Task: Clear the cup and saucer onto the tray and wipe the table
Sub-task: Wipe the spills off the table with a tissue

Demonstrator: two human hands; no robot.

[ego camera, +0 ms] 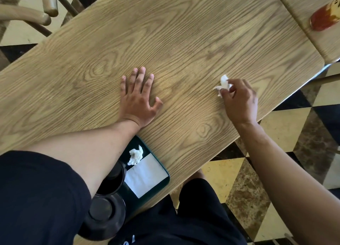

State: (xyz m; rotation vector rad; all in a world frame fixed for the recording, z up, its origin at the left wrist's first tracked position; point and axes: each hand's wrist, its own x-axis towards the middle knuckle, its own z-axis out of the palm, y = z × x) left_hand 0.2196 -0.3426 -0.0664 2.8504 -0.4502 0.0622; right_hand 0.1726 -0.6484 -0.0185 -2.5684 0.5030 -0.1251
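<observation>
The left hand [138, 99] lies flat on the wooden counter [184, 42], with its fingers [140, 79] straight and spread, holding nothing. The right hand [239, 101] is off to the right of those fingers, and its fingertips [223, 93] pinch a small crumpled white tissue [223, 85] that sits on the counter top. Behind the left fingers, past the wrist and close to the person's body, a dark green tray [163, 169] rests on the counter near its edge. On the tray lie a flat white napkin [145, 174] and another crumpled tissue ball [135, 155]. Under the left forearm a black cup [112, 178] stands on the tray, and a black saucer [104, 215] sits just beside it, nearer the person. Far beyond the right fingers, on the next counter [303, 1], lies a blurry red and yellow thing [324, 17]. Far to the left of the left fingers, wooden chair arms [35, 14] stand over a black and yellow checked floor [276, 134].
</observation>
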